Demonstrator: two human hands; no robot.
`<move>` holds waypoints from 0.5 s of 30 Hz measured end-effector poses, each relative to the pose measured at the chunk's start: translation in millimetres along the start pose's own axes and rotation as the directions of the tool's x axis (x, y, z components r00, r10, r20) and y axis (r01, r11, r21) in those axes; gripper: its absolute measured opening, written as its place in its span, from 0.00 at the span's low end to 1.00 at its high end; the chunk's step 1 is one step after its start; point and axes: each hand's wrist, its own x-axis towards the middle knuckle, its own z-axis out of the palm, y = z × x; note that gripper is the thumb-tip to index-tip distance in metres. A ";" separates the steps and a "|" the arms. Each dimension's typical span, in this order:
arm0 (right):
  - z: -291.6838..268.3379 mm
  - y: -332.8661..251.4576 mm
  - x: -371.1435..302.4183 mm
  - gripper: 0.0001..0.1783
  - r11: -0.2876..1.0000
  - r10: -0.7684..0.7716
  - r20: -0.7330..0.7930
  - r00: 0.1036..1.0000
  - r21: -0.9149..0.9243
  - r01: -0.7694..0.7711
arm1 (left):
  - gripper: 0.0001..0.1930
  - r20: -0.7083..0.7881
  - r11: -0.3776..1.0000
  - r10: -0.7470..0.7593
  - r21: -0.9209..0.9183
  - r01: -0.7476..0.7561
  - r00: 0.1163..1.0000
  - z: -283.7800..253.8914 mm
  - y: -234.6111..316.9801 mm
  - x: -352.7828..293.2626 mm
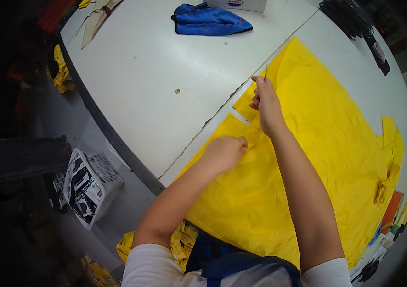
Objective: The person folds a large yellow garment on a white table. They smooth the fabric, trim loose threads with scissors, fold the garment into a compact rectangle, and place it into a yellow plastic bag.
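A large sheet of yellow fabric [328,158] lies spread over the white table in front of me, lightly wrinkled. From its left edge a slit runs inward, with white table showing through it. Just beyond the slit, my right hand [265,103] is closed around a slim metal blade [266,71] that points away from me; most of the tool is hidden in the fingers. Nearer to me, my left hand [227,152] hovers low over or rests on the fabric, slightly blurred. Its fingers are curled closed, and what they pinch, if anything, is hidden.
On the white table [165,67] a blue cloth pouch [210,20] lies at the back, beside a pale box [246,5]. Black bundled material [352,21] sits back right. Yellow scraps [392,143] edge the right side. A white basket [88,191] stands below the table's left edge.
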 end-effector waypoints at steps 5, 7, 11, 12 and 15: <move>-15.4 37.5 -1.9 0.27 0.996 0.048 0.055 0.997 0.066 -0.052 | 0.16 -0.240 0.989 -0.140 -0.076 0.125 0.961 -23.5 -16.5 50.5; -17.9 43.3 -1.4 0.27 0.987 0.021 0.069 0.997 0.159 -0.032 | 0.17 -0.196 0.987 -0.163 -0.024 0.161 0.967 -26.1 -16.5 63.7; -23.7 53.0 -0.4 0.27 0.963 0.033 0.085 0.996 0.263 -0.055 | 0.17 -0.119 0.965 -0.262 -0.043 0.259 0.958 -23.0 -7.9 70.6; -24.8 52.8 -1.5 0.27 0.964 0.041 0.092 0.995 0.259 -0.064 | 0.16 -0.133 0.965 -0.262 -0.047 0.258 0.956 -21.2 -7.2 69.5; -26.8 50.7 -2.3 0.26 0.948 0.031 0.087 0.996 0.312 -0.056 | 0.15 -0.059 0.883 -0.252 -0.422 0.205 0.966 -19.7 -9.2 75.3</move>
